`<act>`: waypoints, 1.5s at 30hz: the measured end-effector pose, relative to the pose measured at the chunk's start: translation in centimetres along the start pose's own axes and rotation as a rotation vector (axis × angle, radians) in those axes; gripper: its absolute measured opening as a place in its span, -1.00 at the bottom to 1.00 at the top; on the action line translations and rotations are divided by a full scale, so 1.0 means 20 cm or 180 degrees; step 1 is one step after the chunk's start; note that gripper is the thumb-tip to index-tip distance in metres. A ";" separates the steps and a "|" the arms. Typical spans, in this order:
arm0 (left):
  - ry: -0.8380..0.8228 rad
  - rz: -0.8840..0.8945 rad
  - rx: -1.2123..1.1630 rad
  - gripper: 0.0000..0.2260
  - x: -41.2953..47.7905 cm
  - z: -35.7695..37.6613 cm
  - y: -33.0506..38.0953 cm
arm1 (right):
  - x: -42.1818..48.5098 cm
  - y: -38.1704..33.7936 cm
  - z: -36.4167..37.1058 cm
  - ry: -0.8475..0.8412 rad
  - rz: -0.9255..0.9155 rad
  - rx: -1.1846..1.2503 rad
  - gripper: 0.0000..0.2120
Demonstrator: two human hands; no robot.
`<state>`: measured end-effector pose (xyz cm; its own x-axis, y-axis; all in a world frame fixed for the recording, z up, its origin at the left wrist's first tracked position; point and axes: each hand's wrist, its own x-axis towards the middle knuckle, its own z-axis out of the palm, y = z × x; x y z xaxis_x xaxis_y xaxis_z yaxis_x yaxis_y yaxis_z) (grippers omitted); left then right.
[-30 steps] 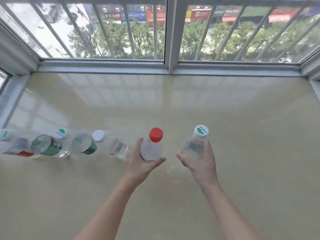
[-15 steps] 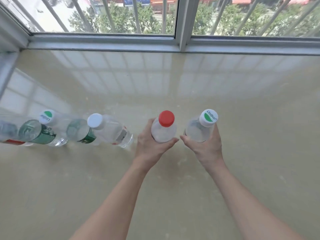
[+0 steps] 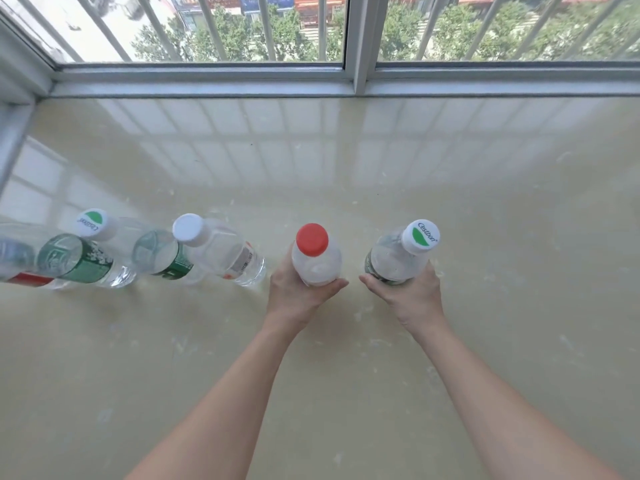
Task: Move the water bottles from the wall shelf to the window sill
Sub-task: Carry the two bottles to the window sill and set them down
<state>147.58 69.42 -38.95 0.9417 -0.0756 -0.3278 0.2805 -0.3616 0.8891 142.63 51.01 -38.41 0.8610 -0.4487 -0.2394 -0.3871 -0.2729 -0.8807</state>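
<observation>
Mid-sill [image 3: 485, 202], you've lowered both bottles: left hand [image 3: 298, 289] grips the red-capped bottle [image 3: 315, 258], right hand [image 3: 408, 292] the Cestbon bottle [image 3: 398, 258]; nearly placed.

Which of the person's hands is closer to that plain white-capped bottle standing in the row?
The left. The left hand grips the red-capped bottle right beside the white-capped bottle; the right hand holds another bottle farther right.

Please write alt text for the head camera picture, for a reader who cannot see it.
Two bare hands each hold an upright water bottle on a beige window sill: the left hand a red-capped bottle, the right hand a green-and-white-capped bottle. More bottles stand in a row to their left.
</observation>
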 end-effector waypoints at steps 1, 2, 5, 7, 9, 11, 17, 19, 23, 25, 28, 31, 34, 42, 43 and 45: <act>0.0000 0.0002 0.0028 -0.43 0.00 0.00 0.00 | 0.00 0.00 0.00 0.0012 -0.0004 -0.0014 -0.48; -0.0001 0.0014 0.0059 -0.43 0.00 0.00 -0.01 | 0.00 0.00 0.01 0.0023 -0.0015 -0.0034 -0.47; -0.0004 0.0067 0.0175 -0.46 0.00 0.00 -0.02 | -0.01 -0.01 0.03 0.0077 -0.0016 -0.0051 -0.44; 0.0033 0.0130 0.0205 -0.46 -0.01 0.00 -0.03 | -0.01 0.00 0.03 0.0093 0.0006 -0.0042 -0.43; 0.0069 0.0193 0.0200 -0.43 -0.03 -0.01 -0.04 | -0.02 0.01 0.03 0.0106 0.0058 -0.0036 -0.41; 0.0042 0.0230 0.0239 -0.37 -0.04 -0.01 -0.05 | -0.04 0.03 0.02 0.0064 0.0136 -0.0025 -0.38; 0.0042 0.0003 0.1172 -0.23 -0.19 -0.05 -0.08 | -0.17 0.11 -0.06 -0.0167 0.0363 -0.0798 -0.18; -0.0029 -0.0139 0.1775 -0.22 -0.33 -0.09 -0.07 | -0.24 0.09 -0.12 -0.0322 0.0431 -0.1295 -0.13; -0.0209 -0.0040 0.2730 -0.28 -0.60 -0.20 -0.05 | -0.40 -0.01 -0.28 -0.0636 0.0445 -0.2267 -0.22; -0.0181 0.0150 0.3053 -0.30 -0.69 -0.27 0.02 | -0.46 -0.11 -0.36 -0.0665 0.0230 -0.2555 -0.28; -0.0051 0.0459 0.3179 -0.36 -0.81 -0.36 0.18 | -0.54 -0.31 -0.50 -0.0624 -0.0161 -0.2906 -0.37; 0.0169 0.0813 0.3116 -0.39 -0.91 -0.42 0.44 | -0.61 -0.54 -0.62 -0.0319 -0.0685 -0.3035 -0.47; 0.0393 0.1160 0.3073 -0.42 -1.00 -0.46 0.73 | -0.66 -0.80 -0.72 -0.0090 -0.1095 -0.3122 -0.52; 0.0934 0.1773 0.3042 -0.44 -0.99 -0.64 1.40 | -0.71 -1.52 -0.84 0.0298 -0.1819 -0.3134 -0.53; 0.0986 0.1857 0.3111 -0.42 -0.99 -0.67 1.46 | -0.71 -1.59 -0.85 0.0346 -0.1885 -0.3150 -0.53; 0.1094 0.2025 0.3205 -0.40 -0.97 -0.72 1.58 | -0.72 -1.71 -0.88 0.0468 -0.2018 -0.3150 -0.53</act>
<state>140.88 72.91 0.21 0.9007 -0.3065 0.3080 -0.3688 -0.9141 0.1686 137.62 51.92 2.34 0.9700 -0.0720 0.2323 -0.0472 -0.9927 -0.1105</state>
